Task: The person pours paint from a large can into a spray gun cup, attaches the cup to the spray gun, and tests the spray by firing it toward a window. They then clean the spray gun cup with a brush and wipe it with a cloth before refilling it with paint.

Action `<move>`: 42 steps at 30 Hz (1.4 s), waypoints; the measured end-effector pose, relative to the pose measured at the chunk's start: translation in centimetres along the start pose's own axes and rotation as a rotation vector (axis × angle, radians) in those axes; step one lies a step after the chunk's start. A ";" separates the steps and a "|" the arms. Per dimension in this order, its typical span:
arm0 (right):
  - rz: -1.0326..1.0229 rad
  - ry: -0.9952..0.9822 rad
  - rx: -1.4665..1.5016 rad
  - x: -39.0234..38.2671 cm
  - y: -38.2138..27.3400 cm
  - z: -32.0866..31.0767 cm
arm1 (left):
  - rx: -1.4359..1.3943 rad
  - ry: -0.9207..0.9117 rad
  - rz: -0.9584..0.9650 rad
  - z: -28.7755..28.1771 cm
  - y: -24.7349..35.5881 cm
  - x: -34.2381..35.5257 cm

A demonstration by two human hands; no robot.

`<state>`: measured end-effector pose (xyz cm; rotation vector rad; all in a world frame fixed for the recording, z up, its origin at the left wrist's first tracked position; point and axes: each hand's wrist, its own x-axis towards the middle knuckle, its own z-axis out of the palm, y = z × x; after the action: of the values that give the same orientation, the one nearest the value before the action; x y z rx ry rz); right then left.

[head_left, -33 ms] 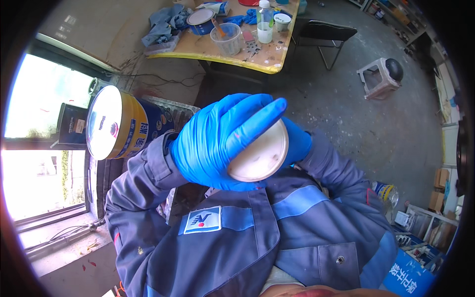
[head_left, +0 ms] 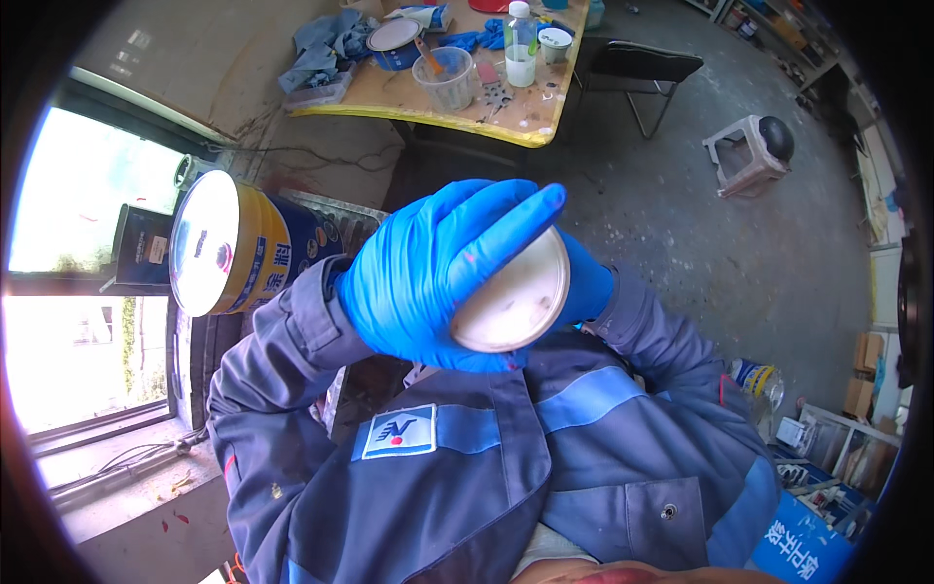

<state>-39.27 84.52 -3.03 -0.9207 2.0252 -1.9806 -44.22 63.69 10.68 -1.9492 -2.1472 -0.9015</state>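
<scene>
A round container with an off-white, smudged lid (head_left: 511, 297) is held up in front of my chest, lid facing the camera. My left hand (head_left: 409, 277), in a blue glove, wraps over it, its fingers curled around the upper left side and one reaching across the lid's edge. Behind the container at the right, my right hand (head_left: 584, 282), also blue-gloved, is against it; its fingers are hidden.
Ahead stands a table (head_left: 418, 123) with cans, a plastic cup, a bottle and blue gloves. A black chair (head_left: 637, 60) and stool (head_left: 744, 156) stand to its right. A large pail (head_left: 263, 248) is beside the window at left; shelving lines the right.
My left hand and the container have shifted very slightly upward and to the right; the grip looks the same.
</scene>
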 end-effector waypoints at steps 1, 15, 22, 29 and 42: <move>0.026 0.077 -0.003 -0.1 0.5 0.3 | -0.015 -0.002 -0.020 0.5 -0.5 0.7; 0.119 0.919 -0.380 1.6 4.8 -7.5 | -1.052 0.402 -0.750 6.7 -18.2 5.2; 0.233 1.060 -0.491 5.0 5.2 -10.1 | -0.742 0.622 -0.858 0.8 -36.5 1.5; 0.372 1.115 -0.591 6.6 6.7 -10.8 | 0.020 -0.185 -0.458 2.1 -42.6 2.9; 0.357 1.028 -0.372 11.5 6.3 -14.3 | -0.058 0.195 -0.360 -0.2 -42.3 4.3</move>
<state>-57.81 90.11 -4.03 0.5935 2.8179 -2.0779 -84.59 67.23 -2.09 -1.4444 -2.4144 -1.1642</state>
